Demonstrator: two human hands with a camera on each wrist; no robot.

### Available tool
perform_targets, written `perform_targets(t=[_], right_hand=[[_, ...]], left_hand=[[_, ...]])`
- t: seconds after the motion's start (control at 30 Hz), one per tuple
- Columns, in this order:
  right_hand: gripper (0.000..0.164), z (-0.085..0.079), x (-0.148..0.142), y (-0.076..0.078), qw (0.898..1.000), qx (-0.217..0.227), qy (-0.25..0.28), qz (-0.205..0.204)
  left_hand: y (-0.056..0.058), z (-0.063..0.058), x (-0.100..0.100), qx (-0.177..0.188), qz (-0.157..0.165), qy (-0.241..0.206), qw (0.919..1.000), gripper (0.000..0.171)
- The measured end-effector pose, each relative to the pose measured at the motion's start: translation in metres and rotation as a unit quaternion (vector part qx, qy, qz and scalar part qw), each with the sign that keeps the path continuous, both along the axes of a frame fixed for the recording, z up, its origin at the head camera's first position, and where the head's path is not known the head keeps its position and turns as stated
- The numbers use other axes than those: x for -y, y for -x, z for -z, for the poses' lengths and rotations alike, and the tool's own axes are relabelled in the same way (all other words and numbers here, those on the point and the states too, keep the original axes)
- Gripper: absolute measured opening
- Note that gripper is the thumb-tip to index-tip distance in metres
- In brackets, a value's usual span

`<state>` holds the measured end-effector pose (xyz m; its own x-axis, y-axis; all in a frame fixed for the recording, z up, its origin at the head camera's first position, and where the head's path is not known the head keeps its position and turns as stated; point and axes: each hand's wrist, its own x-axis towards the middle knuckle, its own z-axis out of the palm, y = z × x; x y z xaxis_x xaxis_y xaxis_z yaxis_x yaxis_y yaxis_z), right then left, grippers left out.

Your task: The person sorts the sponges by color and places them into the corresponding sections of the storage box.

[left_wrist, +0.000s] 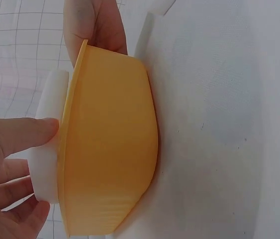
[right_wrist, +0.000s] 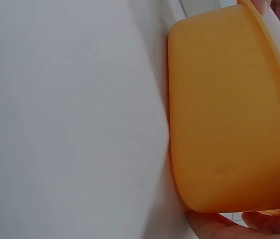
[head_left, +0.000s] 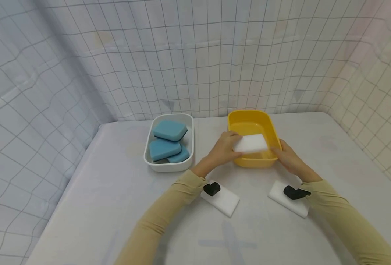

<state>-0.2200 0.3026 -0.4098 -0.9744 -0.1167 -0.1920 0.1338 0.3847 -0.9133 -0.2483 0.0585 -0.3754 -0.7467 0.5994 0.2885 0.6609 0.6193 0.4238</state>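
Observation:
My left hand [head_left: 224, 148] pinches a white foam sponge block [head_left: 251, 143] between thumb and fingers, over the front part of a yellow plastic tub [head_left: 246, 127]. In the left wrist view the white block [left_wrist: 52, 102] stands at the level of the tub's rim, partly above it. My right hand [head_left: 290, 159] grips the tub's right wall, with the thumb at the rim and fingers outside, as the right wrist view shows beneath the tub [right_wrist: 229, 109]. The tub stands on the white-covered table.
Two more white sponge blocks lie on the table under the forearms, one at left [head_left: 226, 201] and one at right [head_left: 291, 204]. A white tub [head_left: 170, 168] holding several blue sponges [head_left: 169, 129] stands at left. Checked cloth [head_left: 195, 66] hangs behind and at the sides.

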Motion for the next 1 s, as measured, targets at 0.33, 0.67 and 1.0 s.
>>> perform_targets(t=[0.33, 0.67, 1.0], right_hand=[[0.064, -0.001, 0.0, -0.003, 1.0, -0.004, 0.007, 0.0], [0.067, 0.001, 0.001, -0.003, 1.0, -0.013, 0.016, -0.008], [0.067, 0.002, -0.001, -0.003, 1.0, -0.015, 0.018, -0.005]], left_hand=[[0.002, 0.0, -0.017, 0.007, -0.028, 0.008, 0.9996, 0.053], [0.006, 0.011, -0.021, 0.007, -0.062, 0.033, 0.9975, 0.054], [0.001, 0.015, -0.009, 0.011, -0.062, -0.034, 0.9975, 0.048]])
